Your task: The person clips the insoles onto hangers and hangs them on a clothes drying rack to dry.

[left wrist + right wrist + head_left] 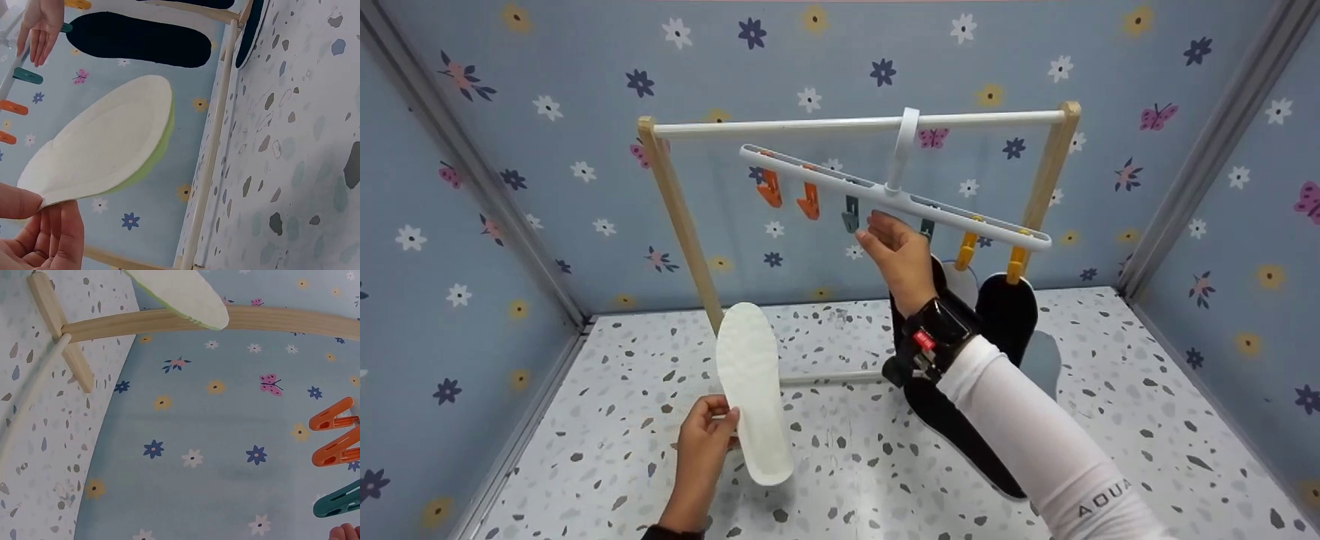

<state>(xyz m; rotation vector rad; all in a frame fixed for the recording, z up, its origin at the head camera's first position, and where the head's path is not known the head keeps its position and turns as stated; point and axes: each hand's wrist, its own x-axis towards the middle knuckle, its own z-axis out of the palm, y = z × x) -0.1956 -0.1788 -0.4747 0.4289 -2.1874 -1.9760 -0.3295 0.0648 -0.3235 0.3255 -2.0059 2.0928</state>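
Near left, my left hand (701,442) pinches a white insole (751,390) by its heel, held upright above the speckled surface (840,465). Farther right, my right hand (896,255), fingers loosely spread, touches a teal clip (851,214) on the white clip hanger (900,199).

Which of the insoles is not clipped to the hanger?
The white insole, pinched by the left hand. The black insoles hang from the hanger's clips beside the right hand.
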